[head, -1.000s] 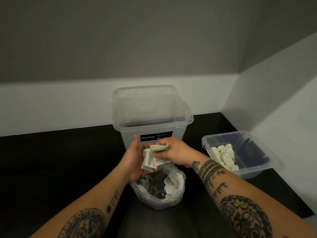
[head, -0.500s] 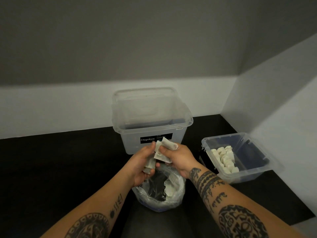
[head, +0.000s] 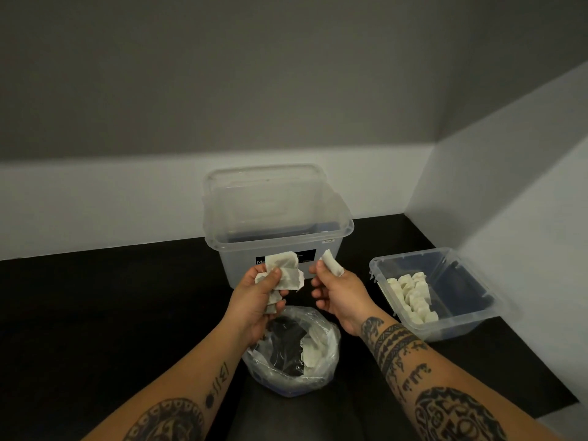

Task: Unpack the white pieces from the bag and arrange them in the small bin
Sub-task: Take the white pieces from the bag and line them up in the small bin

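The right hand (head: 342,297) pinches a single small white folded piece (head: 331,267) between thumb and forefinger. Its other fingers curl loosely beneath and hold nothing. Just to its left, across a narrow gap, the left hand (head: 254,303) grips a crumpled bunch of thin white pieces (head: 284,272), with the thumb pressed over the front and the fingers wrapped behind. How many pieces are in the bunch cannot be told. Both hands hang above the near middle of the black tabletop (head: 95,297), in front of the label on a tall clear plastic tub (head: 276,241).

Directly below the hands stands the crinkled clear plastic bag (head: 332,348), its mouth open upward. A few loose white pieces (head: 313,348) lie against its right inner side. Much of the dark surface under it shows through, so it looks mostly emptied.

To the right, near the corner of the walls, sits the small clear plastic bin (head: 451,327). A packed row of white pieces (head: 412,297) runs along its left side from far to near and fills only that part of the bin.

By this reckoning the task is well under way but not finished. A good share is already arranged in the bin. The single piece looks separated and ready to go right to join the row. The bunch in the left hand and the few pieces in the bag are left to be placed.
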`<state>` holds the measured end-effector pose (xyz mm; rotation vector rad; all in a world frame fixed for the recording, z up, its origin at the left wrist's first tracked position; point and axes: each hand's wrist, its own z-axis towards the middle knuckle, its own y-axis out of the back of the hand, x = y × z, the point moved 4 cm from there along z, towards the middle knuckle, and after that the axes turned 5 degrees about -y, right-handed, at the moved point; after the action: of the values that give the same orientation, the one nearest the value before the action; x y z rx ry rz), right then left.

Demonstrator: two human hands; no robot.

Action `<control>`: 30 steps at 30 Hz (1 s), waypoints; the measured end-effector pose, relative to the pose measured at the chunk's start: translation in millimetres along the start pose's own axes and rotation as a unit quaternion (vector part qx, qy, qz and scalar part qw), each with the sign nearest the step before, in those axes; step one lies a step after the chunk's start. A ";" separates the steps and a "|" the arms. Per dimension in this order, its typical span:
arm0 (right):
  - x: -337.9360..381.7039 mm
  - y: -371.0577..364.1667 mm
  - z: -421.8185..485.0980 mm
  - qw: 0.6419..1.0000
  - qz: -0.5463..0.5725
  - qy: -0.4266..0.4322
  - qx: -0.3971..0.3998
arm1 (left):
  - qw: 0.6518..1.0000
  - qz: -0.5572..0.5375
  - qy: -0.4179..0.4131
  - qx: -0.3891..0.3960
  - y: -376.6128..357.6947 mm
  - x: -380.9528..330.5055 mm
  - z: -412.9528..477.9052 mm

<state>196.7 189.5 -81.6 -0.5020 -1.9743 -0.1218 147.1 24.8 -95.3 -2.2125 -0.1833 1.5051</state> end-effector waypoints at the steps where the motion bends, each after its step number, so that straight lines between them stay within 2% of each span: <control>1: -2.4 -3.7 -1.1 1.000 -0.005 -0.001 0.012 | 1.000 -0.003 -0.007 -0.008 -0.5 0.1 -0.1; 5: -12.2 -24.1 -3.7 0.995 -0.081 0.031 0.039 | 1.000 -0.016 -0.016 -0.004 -8.3 3.6 -2.2; 10: -3.7 -26.8 -1.2 0.968 -0.215 0.117 -0.051 | 1.000 -0.005 -0.003 0.012 -13.3 4.9 -2.8; 12: 3.5 -25.8 -2.1 0.955 -0.249 0.148 -0.061 | 1.000 0.003 -0.005 0.009 -12.1 3.4 -2.1; 15: 9.3 -25.1 -4.4 0.967 -0.200 0.157 -0.016 | 1.000 0.004 -0.008 0.014 -10.0 1.3 -1.3; 20: 14.7 -21.9 -4.0 0.979 -0.146 0.138 0.044 | 0.997 -0.016 0.015 0.080 -17.4 -0.7 -4.7; 27: 25.0 -12.9 -4.7 0.986 -0.105 0.104 0.073 | 0.997 -0.002 0.030 0.075 -18.7 -1.4 -3.5; 30: 28.9 -8.6 -6.6 0.981 -0.130 0.064 0.132 | 0.996 -0.034 0.059 0.063 -14.7 -2.9 -1.5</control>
<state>188.3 188.2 -51.9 -0.0610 -1.8859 -0.0530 149.4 36.4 -85.9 -2.1646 -0.1220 1.3104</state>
